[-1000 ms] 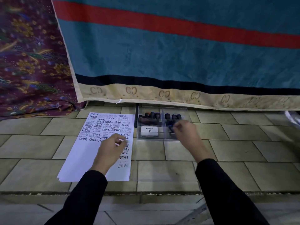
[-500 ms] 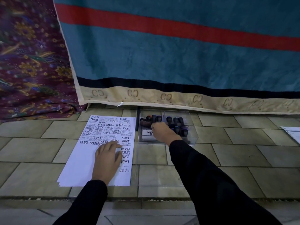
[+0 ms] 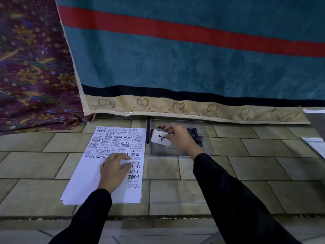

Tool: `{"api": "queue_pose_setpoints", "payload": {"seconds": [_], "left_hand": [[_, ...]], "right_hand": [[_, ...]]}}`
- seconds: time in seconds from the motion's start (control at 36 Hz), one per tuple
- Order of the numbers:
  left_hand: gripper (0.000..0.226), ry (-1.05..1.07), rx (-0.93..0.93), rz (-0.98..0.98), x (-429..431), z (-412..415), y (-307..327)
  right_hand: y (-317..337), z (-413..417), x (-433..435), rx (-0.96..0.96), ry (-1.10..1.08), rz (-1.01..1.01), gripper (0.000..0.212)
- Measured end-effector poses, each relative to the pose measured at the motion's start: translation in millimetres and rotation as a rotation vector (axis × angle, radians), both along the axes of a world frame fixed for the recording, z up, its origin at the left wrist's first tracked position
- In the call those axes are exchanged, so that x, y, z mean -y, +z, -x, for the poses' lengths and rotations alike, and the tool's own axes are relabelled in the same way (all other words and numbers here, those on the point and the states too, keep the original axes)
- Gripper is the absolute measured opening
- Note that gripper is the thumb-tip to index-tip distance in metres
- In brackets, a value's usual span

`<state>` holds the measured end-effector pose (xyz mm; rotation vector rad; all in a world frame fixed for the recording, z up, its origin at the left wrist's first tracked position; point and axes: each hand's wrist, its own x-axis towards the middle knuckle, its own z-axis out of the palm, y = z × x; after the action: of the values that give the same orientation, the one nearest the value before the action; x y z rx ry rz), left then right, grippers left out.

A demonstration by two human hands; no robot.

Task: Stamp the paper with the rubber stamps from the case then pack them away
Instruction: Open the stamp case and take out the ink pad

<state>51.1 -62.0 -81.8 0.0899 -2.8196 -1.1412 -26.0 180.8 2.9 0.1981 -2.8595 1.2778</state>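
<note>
A stack of white paper (image 3: 82,187), its upper part covered with black stamped words, lies on the tiled floor. My left hand (image 3: 114,170) rests flat on it with fingers spread. To the right stands a clear plastic case (image 3: 181,154) holding several dark-handled rubber stamps (image 3: 194,132) along its far side. My right hand (image 3: 179,138) grips a white ink pad box (image 3: 161,139) with black lettering, lifted and tilted above the case's left half.
A teal blanket (image 3: 193,59) with a red stripe and beige hem hangs behind the case. A maroon floral cloth (image 3: 31,67) lies at the left. More papers (image 3: 314,145) lie at the far right edge.
My right hand moved from the stamps on the case's right side to the white ink pad box and lifted it. My left hand flattened onto the paper.
</note>
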Motion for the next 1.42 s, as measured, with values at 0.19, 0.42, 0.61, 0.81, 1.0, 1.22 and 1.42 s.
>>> {"api": "queue_pose_setpoints", "payload": {"seconds": [0.19, 0.42, 0.61, 0.81, 1.0, 1.22, 1.42], "left_hand": [[0.018, 0.013, -0.03, -0.038, 0, 5, 25], [0.056, -0.412, -0.173, 0.123, -19, -19, 19], [0.071, -0.481, -0.174, 0.226, -26, -17, -9], [0.059, -0.452, -0.195, 0.168, -26, -17, -21], [0.059, -0.447, -0.182, 0.156, -26, -18, -19], [0.076, -0.44, -0.149, 0.159, -26, -19, -14], [0.096, -0.373, -0.037, 0.074, -27, -23, -11]], "right_hand": [[14, -50, 1, 0.153, 0.087, 0.171, 0.019], [-28, -81, 0, 0.303, 0.176, -0.015, 0.019], [-35, -86, 3, 0.077, 0.233, -0.193, 0.017], [-42, -93, -1, 0.024, 0.328, -0.308, 0.047], [-42, -95, -3, -0.08, 0.358, -0.351, 0.042], [-31, -84, -6, 0.071, 0.229, -0.107, 0.007], [-37, -71, -1, 0.107, 0.013, 0.029, 0.024]]}}
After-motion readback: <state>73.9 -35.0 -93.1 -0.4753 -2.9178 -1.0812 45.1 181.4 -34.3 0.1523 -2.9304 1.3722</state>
